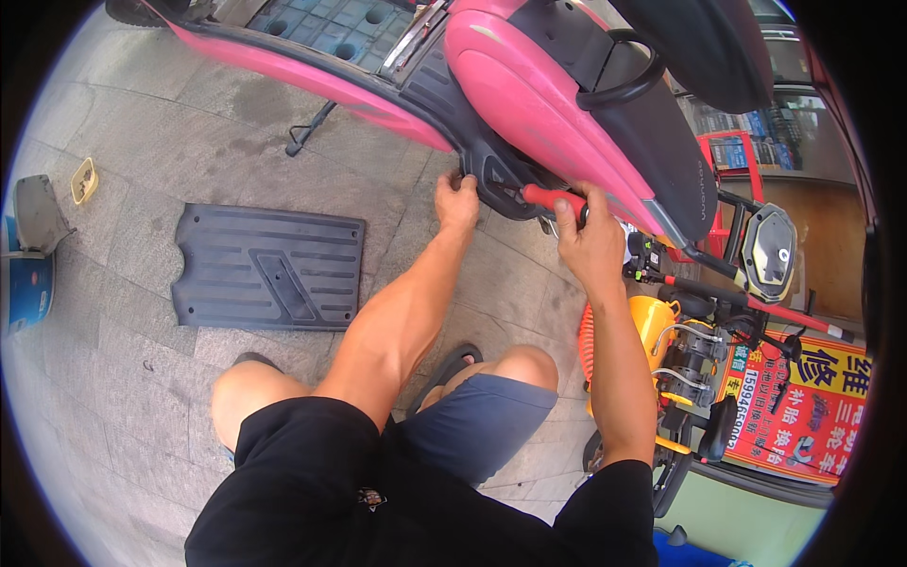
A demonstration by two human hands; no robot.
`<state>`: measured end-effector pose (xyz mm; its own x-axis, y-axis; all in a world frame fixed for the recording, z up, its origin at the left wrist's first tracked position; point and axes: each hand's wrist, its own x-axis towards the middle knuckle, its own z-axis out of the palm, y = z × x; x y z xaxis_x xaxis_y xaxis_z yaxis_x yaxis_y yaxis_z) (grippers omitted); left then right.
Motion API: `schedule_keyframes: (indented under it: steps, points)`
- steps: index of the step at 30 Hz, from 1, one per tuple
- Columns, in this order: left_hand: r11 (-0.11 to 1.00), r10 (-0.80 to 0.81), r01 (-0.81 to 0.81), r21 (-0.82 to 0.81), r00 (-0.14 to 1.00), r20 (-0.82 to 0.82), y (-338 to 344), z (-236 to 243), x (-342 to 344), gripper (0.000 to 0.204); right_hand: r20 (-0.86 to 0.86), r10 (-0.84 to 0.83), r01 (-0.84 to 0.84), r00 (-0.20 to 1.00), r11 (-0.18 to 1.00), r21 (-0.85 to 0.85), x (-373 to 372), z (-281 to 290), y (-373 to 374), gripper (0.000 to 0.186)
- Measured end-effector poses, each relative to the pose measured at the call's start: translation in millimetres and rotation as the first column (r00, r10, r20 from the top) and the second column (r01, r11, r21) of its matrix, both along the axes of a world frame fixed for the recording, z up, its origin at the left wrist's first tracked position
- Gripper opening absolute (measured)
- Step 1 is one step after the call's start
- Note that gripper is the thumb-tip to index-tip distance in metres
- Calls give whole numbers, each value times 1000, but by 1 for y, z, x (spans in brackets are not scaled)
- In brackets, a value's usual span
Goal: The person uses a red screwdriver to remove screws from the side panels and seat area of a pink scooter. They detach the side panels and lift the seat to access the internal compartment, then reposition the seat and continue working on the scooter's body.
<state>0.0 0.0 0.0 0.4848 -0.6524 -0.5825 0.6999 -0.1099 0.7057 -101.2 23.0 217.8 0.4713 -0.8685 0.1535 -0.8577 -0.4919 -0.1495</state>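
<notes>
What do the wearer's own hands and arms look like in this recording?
The left hand and right hand are bare, without gloves. Both forearms are uncovered, with no watch or bracelet visible. The short sleeves are black.

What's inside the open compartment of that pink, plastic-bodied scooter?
Inside the pink scooter, a blue, gridded surface with round, dark recesses shows. Whatever lies beneath that surface is covered.
</notes>
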Motion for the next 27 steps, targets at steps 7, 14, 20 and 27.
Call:
schedule_keyframes:
  steps: [7, 14, 20, 27]
  points:
    - [1000, 7, -7, -2, 1000, 0, 4, -1, 0, 47, 22, -14, 15, 1000, 1000, -21, 10, 2, 5, 36]
    - [999, 15, -15, -40, 1000, -4, 1, -7, -5, 40, 38, 120, -114, 992, 985, -131, 16, 0, 7, 34]
    - [996, -43, 22, -91, 970, -240, 14, 16, 6, 38, 59, 312, -290, 948, 927, -236, 19, 2, 5, 36]
    - [995, -93, 84, -48, 965, -245, 21, 26, 13, 44, 48, 249, -235, 967, 952, -195, 16, 1, 3, 38]
